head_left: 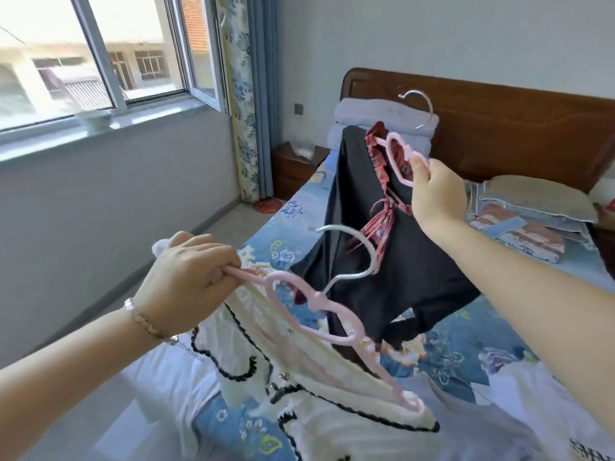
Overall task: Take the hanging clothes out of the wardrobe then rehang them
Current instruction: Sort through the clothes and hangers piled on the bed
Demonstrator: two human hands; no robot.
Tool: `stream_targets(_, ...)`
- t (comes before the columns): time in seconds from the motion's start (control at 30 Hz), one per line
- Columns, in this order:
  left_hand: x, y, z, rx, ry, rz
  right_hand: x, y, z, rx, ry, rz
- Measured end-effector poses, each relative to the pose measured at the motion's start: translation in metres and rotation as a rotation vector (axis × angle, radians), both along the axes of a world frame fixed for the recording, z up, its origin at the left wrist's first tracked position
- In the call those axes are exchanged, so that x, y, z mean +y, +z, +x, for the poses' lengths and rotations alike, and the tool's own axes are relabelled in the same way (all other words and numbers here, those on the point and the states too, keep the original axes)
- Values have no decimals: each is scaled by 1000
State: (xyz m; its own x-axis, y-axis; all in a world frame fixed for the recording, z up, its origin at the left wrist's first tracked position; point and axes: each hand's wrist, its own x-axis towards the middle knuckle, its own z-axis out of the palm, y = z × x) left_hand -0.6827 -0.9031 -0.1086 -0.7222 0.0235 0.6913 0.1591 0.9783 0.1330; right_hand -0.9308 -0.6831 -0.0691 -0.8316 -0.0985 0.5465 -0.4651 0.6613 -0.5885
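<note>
Left hand [186, 281], 8 o'clock: my fingers curl round end of pink hanger [315, 299] carrying cream black-trimmed top [309, 384], which trails onto bed [466, 354]. Right hand [439, 194], 2 o'clock: I grip second pink hanger [396, 136] bearing black dress [409, 271], red plaid collar, raised over bed.

Hangered black dress [409, 271], cream top [309, 374]

Left grip [186, 277] clenched, held low; right grip [436, 194] pinching, held higher ahead
</note>
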Motion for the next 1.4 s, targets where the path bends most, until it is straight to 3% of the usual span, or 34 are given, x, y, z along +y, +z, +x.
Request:
stream_targets(0.17, -8, 0, -12, -106, 146, 111, -21, 3, 17, -99, 211, 22)
stream_targets(0.33, -4, 3, -24, -62, 250, 276, -12, -13, 76, -477, 653, -91)
stream_targets(0.43, -3, 6, -30, -39, 274, 376, 0, -17, 103, -618, 793, 71)
stream_targets(0.53, -1, 3, -34, -115, 226, 406, -1, -21, 120, -462, 755, 286)
stream_targets(0.7, -19, -13, -32, -412, 119, 383, 0, -21, 132, -293, 717, 267)
stream_targets(0.8, -25, -15, -34, -502, 149, 186, 1, -20, 137, -253, 728, 268)
stream_targets(0.9, -21, -12, -36, -604, 237, 358, 4, -21, 141, -265, 738, 269)
stream_targets(0.97, -15, -14, -34, -556, 304, 400, 10, -16, 138, -265, 704, 299)
stream_targets(1.13, -10, -18, -18, -396, 378, 395, 31, -16, 122, -325, 447, 863)
stream_targets(1.2, -10, -12, -13, -405, 390, 404, 32, -22, 127, -391, 386, 844)
stream_targets(1.3, -14, -8, 1, -432, 396, 339, 31, -28, 140, -438, 425, 819)
stream_targets(1.4, -26, -12, 22, -577, 351, 331, 30, -27, 161, -524, 579, 954)
